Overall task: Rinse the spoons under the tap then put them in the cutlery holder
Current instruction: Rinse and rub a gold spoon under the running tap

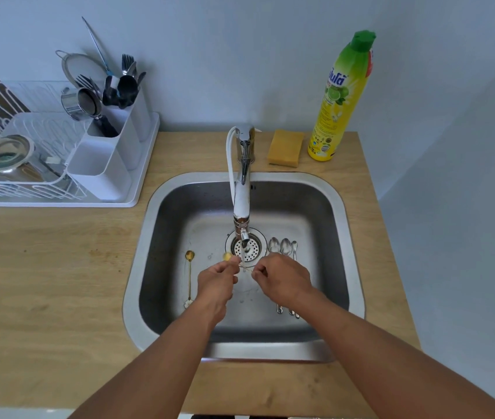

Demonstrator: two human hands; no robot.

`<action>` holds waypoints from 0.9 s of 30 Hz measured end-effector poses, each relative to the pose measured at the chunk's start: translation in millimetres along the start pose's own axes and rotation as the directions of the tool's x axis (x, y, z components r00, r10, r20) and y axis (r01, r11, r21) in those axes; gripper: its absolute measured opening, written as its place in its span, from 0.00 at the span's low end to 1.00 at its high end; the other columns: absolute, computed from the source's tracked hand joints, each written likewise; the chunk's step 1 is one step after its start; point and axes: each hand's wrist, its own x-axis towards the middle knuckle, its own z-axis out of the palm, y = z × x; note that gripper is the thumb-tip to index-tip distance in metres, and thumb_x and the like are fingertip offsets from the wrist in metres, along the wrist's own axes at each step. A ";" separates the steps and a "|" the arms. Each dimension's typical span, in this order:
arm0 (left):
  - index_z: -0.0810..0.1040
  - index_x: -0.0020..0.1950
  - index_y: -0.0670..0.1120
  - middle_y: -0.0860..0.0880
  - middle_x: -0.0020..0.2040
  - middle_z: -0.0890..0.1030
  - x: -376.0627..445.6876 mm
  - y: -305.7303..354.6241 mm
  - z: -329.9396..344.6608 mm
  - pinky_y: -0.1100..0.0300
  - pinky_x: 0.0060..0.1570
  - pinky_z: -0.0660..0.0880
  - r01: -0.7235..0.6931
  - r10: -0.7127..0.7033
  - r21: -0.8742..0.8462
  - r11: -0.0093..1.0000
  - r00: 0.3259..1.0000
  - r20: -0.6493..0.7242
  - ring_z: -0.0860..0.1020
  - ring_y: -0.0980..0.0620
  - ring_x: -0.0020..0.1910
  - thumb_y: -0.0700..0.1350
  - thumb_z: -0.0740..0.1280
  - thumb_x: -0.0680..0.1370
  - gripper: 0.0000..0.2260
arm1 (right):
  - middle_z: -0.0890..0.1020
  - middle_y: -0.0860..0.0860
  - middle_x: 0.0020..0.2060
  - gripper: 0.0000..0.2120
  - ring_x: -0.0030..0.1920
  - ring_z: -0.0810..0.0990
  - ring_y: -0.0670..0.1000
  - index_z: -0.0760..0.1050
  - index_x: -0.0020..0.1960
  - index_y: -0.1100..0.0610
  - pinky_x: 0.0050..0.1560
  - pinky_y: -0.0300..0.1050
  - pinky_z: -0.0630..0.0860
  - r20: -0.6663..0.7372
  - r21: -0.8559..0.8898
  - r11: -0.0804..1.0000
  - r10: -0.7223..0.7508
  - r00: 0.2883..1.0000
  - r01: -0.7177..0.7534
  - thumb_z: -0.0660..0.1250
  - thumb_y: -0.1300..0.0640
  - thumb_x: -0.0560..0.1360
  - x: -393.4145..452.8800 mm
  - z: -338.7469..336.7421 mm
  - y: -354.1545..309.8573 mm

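Both hands, left and right, pinch one gold spoon under the tap, probably rubbing it clean. Silver spoons wait by the sink's right wall; the cutlery holder stands near the tabletop's back-left corner.

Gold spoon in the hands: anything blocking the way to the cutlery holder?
Nothing visible. Both hands, left and right, pinch the gold spoon under the tap. The cutlery holder stands up-left on the counter, with only the sink rim and bare wood between.
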 end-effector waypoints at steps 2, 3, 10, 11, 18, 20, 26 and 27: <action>0.84 0.46 0.51 0.51 0.45 0.85 -0.2 -1.7 -0.2 0.57 0.38 0.75 0.001 -0.002 0.023 1.000 1.000 0.006 0.79 0.52 0.43 0.55 0.74 0.77 0.08 | 0.83 0.43 0.43 0.10 0.44 0.81 0.49 0.81 0.42 0.47 0.40 0.45 0.75 -0.023 0.016 1.000 -0.008 1.000 0.009 0.65 0.47 0.80 2.9 -0.2 -3.6; 0.85 0.46 0.51 0.52 0.45 0.85 -0.5 -2.4 0.0 0.57 0.38 0.74 -0.001 0.001 0.032 0.999 1.000 0.014 0.79 0.53 0.43 0.54 0.74 0.77 0.07 | 0.83 0.43 0.44 0.10 0.44 0.81 0.49 0.82 0.44 0.47 0.39 0.44 0.74 -0.027 0.016 1.000 -0.012 1.000 0.013 0.65 0.47 0.80 3.9 -0.3 -5.6; 0.87 0.44 0.53 0.60 0.38 0.87 1.0 7.9 4.8 0.67 0.41 0.73 -0.133 0.120 0.087 0.987 0.982 0.144 0.81 0.65 0.39 0.50 0.74 0.78 0.04 | 0.83 0.44 0.38 0.14 0.42 0.81 0.50 0.76 0.39 0.48 0.37 0.45 0.74 0.072 0.096 0.993 0.058 0.996 -0.064 0.63 0.43 0.80 3.1 10.0 -9.1; 0.86 0.43 0.54 0.60 0.39 0.87 1.1 9.4 3.6 0.68 0.42 0.73 -0.163 0.148 0.097 0.982 0.978 0.150 0.81 0.66 0.41 0.50 0.74 0.78 0.05 | 0.83 0.44 0.37 0.14 0.41 0.82 0.49 0.77 0.39 0.50 0.38 0.47 0.76 0.081 0.188 0.977 0.083 0.993 -0.097 0.64 0.44 0.79 3.6 11.0 -6.7; 0.85 0.44 0.57 0.61 0.41 0.86 -1.7 -5.6 -11.8 0.69 0.41 0.72 -0.223 0.189 0.227 0.948 0.968 0.163 0.81 0.66 0.44 0.53 0.71 0.80 0.06 | 0.88 0.46 0.46 0.05 0.53 0.85 0.45 0.87 0.47 0.53 0.60 0.43 0.77 0.189 0.779 0.576 0.161 0.969 -0.248 0.73 0.53 0.78 17.6 12.0 -6.6; 0.86 0.47 0.55 0.59 0.44 0.86 -2.0 -6.6 -12.8 0.66 0.41 0.73 -0.199 0.165 0.206 0.958 0.971 0.172 0.81 0.63 0.44 0.52 0.70 0.81 0.06 | 0.88 0.45 0.47 0.05 0.54 0.84 0.43 0.87 0.49 0.53 0.58 0.40 0.76 0.204 0.804 0.528 0.189 0.960 -0.275 0.74 0.53 0.78 20.6 12.0 -10.0; 0.86 0.49 0.54 0.53 0.47 0.86 -3.0 -1.4 -17.3 0.59 0.43 0.76 -0.124 0.077 0.200 0.972 0.971 0.226 0.81 0.54 0.46 0.54 0.68 0.82 0.08 | 0.88 0.42 0.45 0.07 0.43 0.83 0.37 0.87 0.42 0.50 0.42 0.35 0.72 0.250 0.803 0.501 0.207 0.946 -0.322 0.73 0.54 0.78 16.9 16.4 -13.7; 0.86 0.48 0.55 0.54 0.46 0.86 -2.8 -3.2 -19.0 0.61 0.42 0.76 -0.139 0.089 0.214 0.967 0.970 0.227 0.81 0.56 0.45 0.53 0.69 0.81 0.08 | 0.88 0.42 0.44 0.08 0.44 0.83 0.36 0.87 0.41 0.50 0.44 0.36 0.72 0.258 0.798 0.506 0.204 0.944 -0.328 0.73 0.54 0.78 16.3 17.4 -13.2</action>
